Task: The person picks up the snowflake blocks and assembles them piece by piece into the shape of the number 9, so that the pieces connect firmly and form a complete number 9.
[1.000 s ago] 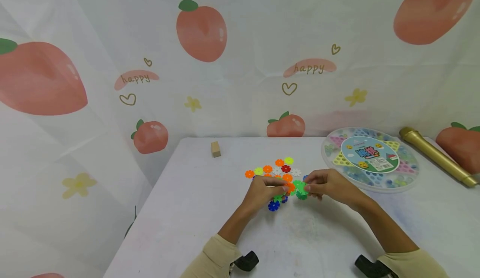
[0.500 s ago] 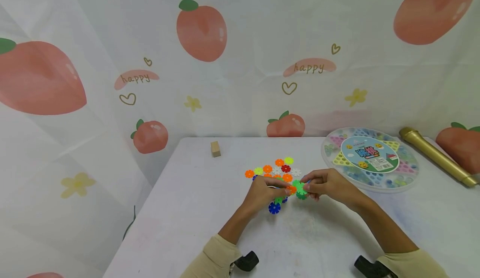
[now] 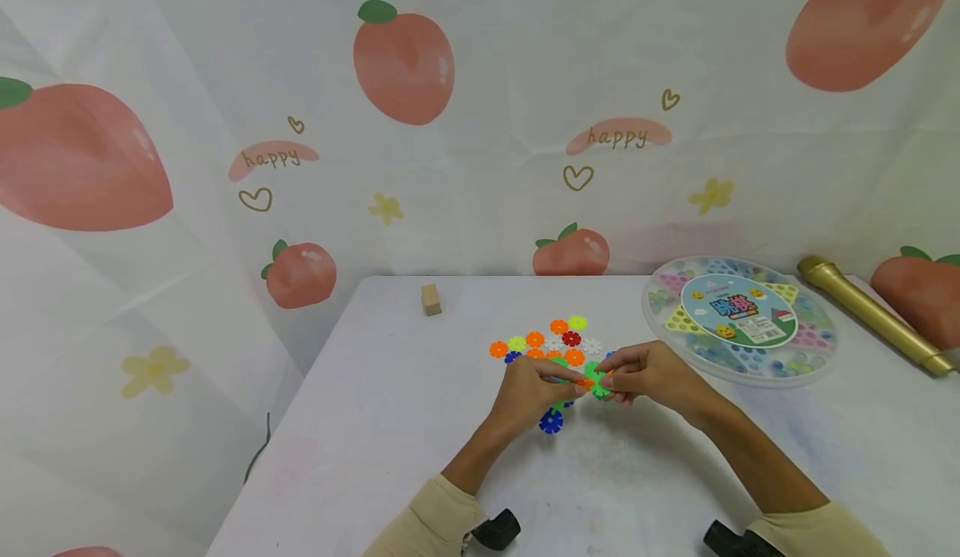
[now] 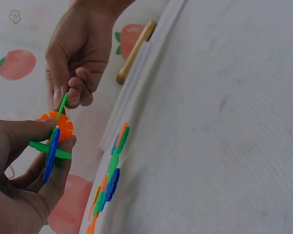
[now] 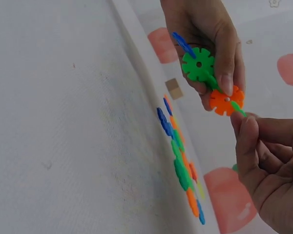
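My left hand (image 3: 528,392) pinches an orange notched snowflake disc (image 5: 219,104) between thumb and fingers. Linked to that disc are a green disc (image 5: 191,64) and a blue disc (image 4: 52,153), forming a small chain that hangs by my left palm. My right hand (image 3: 652,380) pinches another green disc (image 4: 62,108) by its edge. In both wrist views this green disc meets the orange disc's rim, the two at an angle; how deep the slots engage I cannot tell. Both hands are held above the table, and the left fingers partly hide the chain.
Several loose coloured discs (image 3: 558,326) lie on the white table (image 3: 360,424) beyond my hands. A small wooden block (image 3: 431,299) stands at the back left. At the right are a round clear game case (image 3: 813,357) and a gold microphone (image 3: 873,315).
My hands have drawn slightly closer together. The orange disc has turned to look nearly edge-on in the head view, and the blue disc below my left hand has shifted slightly down and right.
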`<action>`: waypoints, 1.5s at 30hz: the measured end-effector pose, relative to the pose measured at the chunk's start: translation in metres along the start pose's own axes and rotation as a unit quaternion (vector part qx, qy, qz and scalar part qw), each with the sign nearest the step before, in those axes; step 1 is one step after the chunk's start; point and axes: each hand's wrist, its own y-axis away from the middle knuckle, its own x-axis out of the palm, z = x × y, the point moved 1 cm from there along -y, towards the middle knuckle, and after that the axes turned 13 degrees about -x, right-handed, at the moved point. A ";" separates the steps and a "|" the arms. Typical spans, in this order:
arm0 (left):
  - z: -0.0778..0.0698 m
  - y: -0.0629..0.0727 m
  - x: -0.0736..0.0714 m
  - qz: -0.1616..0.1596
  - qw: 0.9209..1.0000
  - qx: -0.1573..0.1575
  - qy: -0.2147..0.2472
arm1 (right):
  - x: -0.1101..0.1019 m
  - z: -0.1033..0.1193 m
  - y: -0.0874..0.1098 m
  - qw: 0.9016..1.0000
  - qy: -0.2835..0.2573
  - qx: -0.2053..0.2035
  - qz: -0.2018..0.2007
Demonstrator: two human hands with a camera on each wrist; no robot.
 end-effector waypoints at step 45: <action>0.004 -0.003 0.001 0.032 0.993 -0.069 0.086 | -0.001 -0.005 -0.001 1.000 -0.011 0.002 0.011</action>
